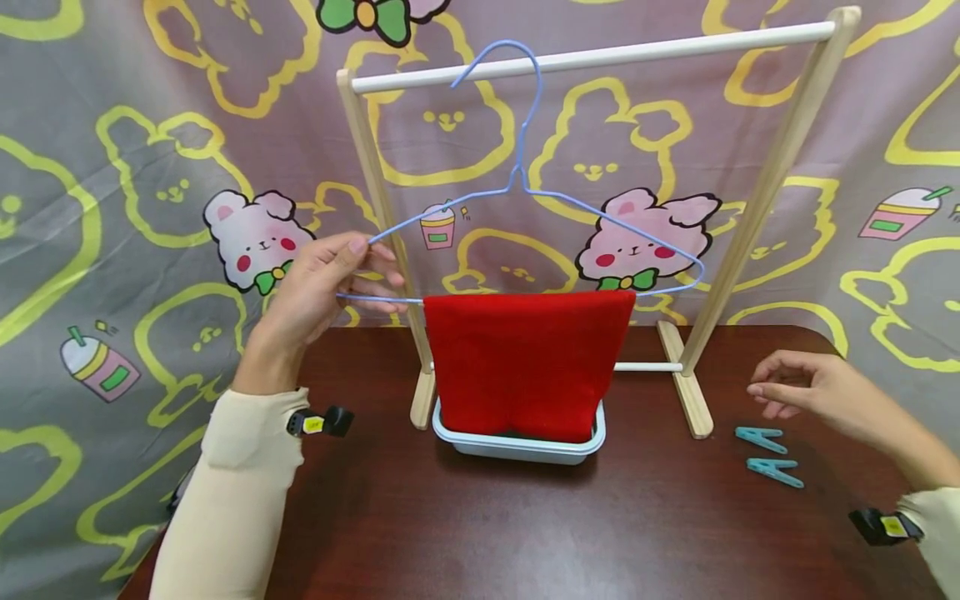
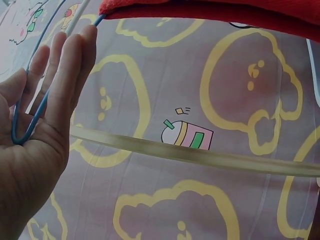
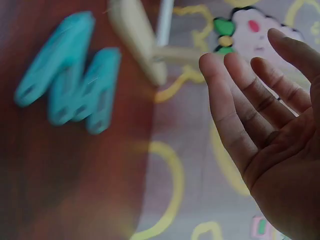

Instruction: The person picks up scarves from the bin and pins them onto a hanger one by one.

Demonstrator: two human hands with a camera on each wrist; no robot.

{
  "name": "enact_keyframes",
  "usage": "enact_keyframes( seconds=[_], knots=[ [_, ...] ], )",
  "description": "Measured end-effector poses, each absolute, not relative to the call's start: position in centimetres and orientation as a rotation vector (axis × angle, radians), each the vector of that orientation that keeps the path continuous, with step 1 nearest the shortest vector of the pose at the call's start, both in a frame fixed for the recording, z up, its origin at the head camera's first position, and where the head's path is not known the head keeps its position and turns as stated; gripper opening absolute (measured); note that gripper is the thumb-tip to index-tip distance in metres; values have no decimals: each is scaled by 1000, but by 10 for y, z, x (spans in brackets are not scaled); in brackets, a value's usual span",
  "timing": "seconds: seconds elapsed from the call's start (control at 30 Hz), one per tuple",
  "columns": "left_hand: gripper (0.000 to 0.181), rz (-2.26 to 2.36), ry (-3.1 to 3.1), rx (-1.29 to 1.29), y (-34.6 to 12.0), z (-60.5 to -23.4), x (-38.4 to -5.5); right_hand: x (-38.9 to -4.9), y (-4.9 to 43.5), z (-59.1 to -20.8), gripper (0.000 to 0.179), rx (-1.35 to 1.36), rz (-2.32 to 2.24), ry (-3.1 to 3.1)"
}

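My left hand (image 1: pixel 324 279) holds the left end of a blue wire clothes hanger (image 1: pixel 611 223), its thumb against the upper wire. In the left wrist view the hanger's bent end (image 2: pixel 20 139) lies in the palm between thumb and fingers. A red cloth (image 1: pixel 528 358) is folded over the hanger's bottom bar and hangs down, its lower edge at a pale blue basin (image 1: pixel 517 450). Held in the air just above two teal clothespins (image 1: pixel 761 439) (image 1: pixel 775 472) is my right hand (image 1: pixel 813 387), its fingers loosely bent and nothing in them.
Behind the hanger stands a wooden rack with a white top rail (image 1: pixel 675 48) and wooden feet (image 1: pixel 693 407). A dark brown table (image 1: pixel 480 525) carries the rack, basin and clothespins. Patterned fabric (image 1: pixel 172 167) hangs at the back and left.
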State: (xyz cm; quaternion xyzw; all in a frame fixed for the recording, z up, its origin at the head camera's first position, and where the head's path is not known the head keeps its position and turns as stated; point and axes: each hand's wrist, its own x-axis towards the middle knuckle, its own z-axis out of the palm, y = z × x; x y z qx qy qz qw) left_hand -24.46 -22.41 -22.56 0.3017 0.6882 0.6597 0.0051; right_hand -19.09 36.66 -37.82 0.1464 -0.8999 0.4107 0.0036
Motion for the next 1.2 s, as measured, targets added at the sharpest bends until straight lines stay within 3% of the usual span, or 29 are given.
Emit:
enact_keyframes(
  seconds=[0.3,0.63,1.03,1.2],
  knots=[
    [30,2147,2118,988,-223,-221,-243,-184,387,-410,8,319,1111,-2966],
    [31,2188,2113,985,-223,-219,-240,-183,397,-435,21,417,1096,-3006],
    [30,2272,2071,964,-220,-219,-240,-182,399,-439,25,307,942,-3131],
    [29,2295,2048,990,-220,-219,-241,-182,400,-442,25,382,978,-3109]
  ],
)
